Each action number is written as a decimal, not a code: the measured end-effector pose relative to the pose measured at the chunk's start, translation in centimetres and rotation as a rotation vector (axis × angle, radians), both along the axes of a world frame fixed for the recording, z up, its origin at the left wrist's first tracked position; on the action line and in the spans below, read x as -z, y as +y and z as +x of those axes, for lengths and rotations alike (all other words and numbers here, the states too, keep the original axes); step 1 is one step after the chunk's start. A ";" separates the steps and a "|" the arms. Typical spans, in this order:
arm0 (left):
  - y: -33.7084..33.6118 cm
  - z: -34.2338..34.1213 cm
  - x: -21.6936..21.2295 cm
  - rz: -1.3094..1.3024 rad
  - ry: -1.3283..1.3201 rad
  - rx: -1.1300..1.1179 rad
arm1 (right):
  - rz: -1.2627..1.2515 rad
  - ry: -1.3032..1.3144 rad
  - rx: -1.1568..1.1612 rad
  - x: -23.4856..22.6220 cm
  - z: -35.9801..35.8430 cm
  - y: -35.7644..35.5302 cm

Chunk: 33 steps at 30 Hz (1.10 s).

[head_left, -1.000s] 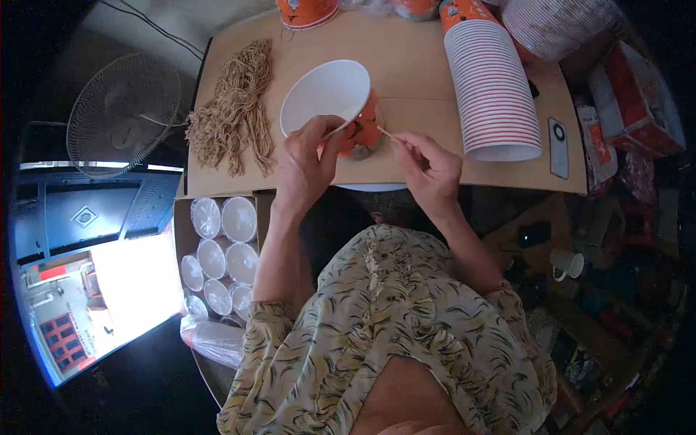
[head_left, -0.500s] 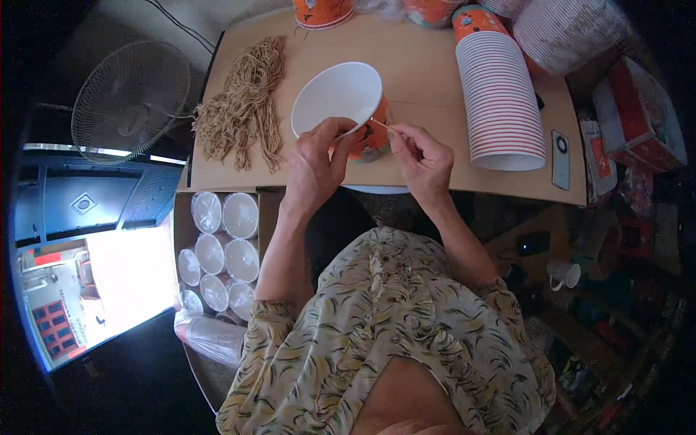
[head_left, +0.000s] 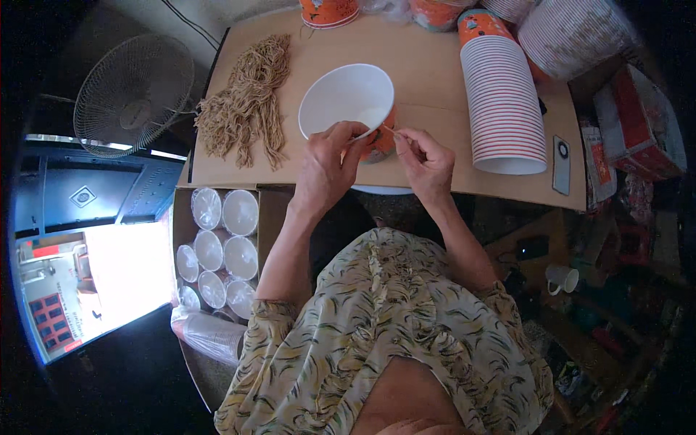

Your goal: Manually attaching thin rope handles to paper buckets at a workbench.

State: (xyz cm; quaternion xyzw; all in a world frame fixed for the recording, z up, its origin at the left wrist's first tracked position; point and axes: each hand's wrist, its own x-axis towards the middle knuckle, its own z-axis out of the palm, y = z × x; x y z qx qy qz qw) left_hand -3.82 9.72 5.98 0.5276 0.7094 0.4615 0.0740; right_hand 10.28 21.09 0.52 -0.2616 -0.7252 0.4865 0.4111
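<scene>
A large paper bucket (head_left: 335,93), white inside and orange outside, stands tilted near the front edge of the table. My left hand (head_left: 326,163) grips its near rim, thumb and fingers closed there. Just right of that rim, my right hand (head_left: 428,159) pinches a short piece of thin tan cord (head_left: 390,131). The cord reaches the bucket's side beside my left fingertips; how it is fastened there is too small to tell. Left of the bucket lies a loose heap of tan cords (head_left: 246,94).
A long stack of nested paper buckets (head_left: 504,101) lies at the right, beside a phone (head_left: 561,165). More orange buckets (head_left: 328,11) stand at the back. Below left, a carton (head_left: 267,203) holds several wrapped bucket stacks. A fan (head_left: 134,94) stands at far left.
The bucket and my left hand have shifted slightly right, closer to my right hand. Both hands keep their grip.
</scene>
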 end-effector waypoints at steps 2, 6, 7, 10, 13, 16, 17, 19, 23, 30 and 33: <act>0.1 0.1 0.1 -0.042 0.008 0.005 | 0.028 0.012 0.022 0.7 0.0 0.2; 0.1 0.5 0.9 -0.035 0.083 0.016 | 0.050 -0.031 0.046 1.0 0.3 0.4; 0.3 0.6 1.1 -0.020 0.089 0.032 | 0.050 -0.033 0.045 0.9 0.4 0.4; 0.2 1.2 0.8 -0.048 0.205 0.044 | 0.030 -0.070 0.088 0.9 1.0 0.5; 0.3 1.5 1.3 -0.087 0.221 0.063 | -0.071 -0.143 0.126 1.9 1.5 0.9; 0.4 1.7 1.6 -0.112 0.156 0.076 | -0.040 -0.150 0.123 2.0 1.7 0.9; 0.5 1.9 1.4 -0.110 0.151 0.075 | -0.016 -0.150 0.126 2.6 2.0 1.1; 0.6 2.1 1.1 -0.140 0.187 0.059 | 0.008 -0.154 0.123 2.9 2.2 1.2; 0.8 1.9 1.4 -0.171 0.174 0.078 | -0.086 -0.148 0.079 1.8 2.9 0.4; 0.9 1.5 0.8 0.120 0.242 0.094 | -0.135 -0.043 0.007 -0.6 5.3 -0.3; 0.4 2.2 -0.5 0.019 -0.046 0.178 | -0.165 0.033 -0.019 -2.8 5.8 -1.3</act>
